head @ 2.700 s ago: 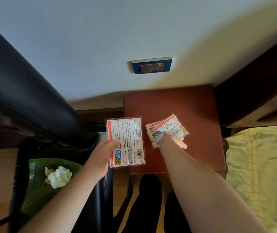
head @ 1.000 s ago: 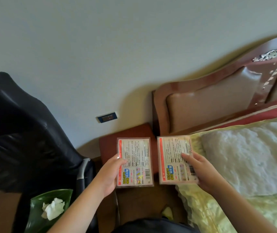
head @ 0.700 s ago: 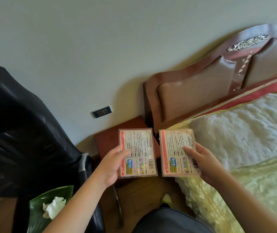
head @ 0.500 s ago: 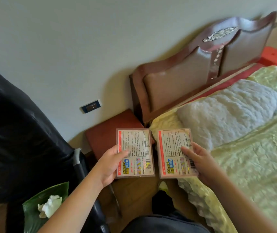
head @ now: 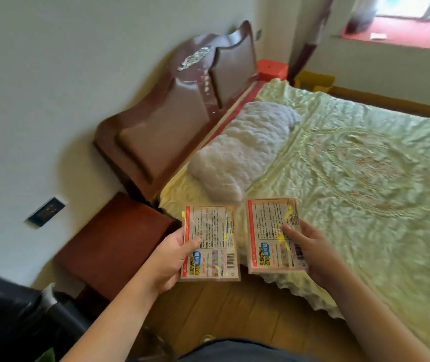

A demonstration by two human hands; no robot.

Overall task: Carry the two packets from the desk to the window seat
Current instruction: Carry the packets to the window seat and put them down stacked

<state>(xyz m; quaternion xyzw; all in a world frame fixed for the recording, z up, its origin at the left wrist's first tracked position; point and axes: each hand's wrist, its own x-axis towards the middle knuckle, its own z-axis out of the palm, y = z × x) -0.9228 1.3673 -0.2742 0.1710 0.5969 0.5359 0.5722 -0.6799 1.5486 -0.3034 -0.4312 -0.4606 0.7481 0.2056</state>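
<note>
I hold two flat printed packets side by side in front of me, backs up, each with a red stripe and a barcode. My left hand [head: 168, 258] grips the left packet [head: 212, 236] by its left edge. My right hand [head: 310, 250] grips the right packet [head: 268, 231] by its right edge. Both packets hang in the air over the near corner of the bed. The small reddish-brown desk [head: 114, 244] stands at the lower left by the wall. The red window seat [head: 412, 32] lies at the far upper right, under a bright window.
A bed with a pale green cover [head: 365, 173] and a white pillow [head: 245, 150] fills the right side, with a dark wooden headboard [head: 177, 108] against the wall. A black chair [head: 12, 317] is at the lower left. Wooden floor [head: 234, 309] runs along the bed's near edge.
The view has swung right: the desk slid to the lower left, and the bed and the window seat came into sight. Both hands keep the packets, now over the bed's corner.
</note>
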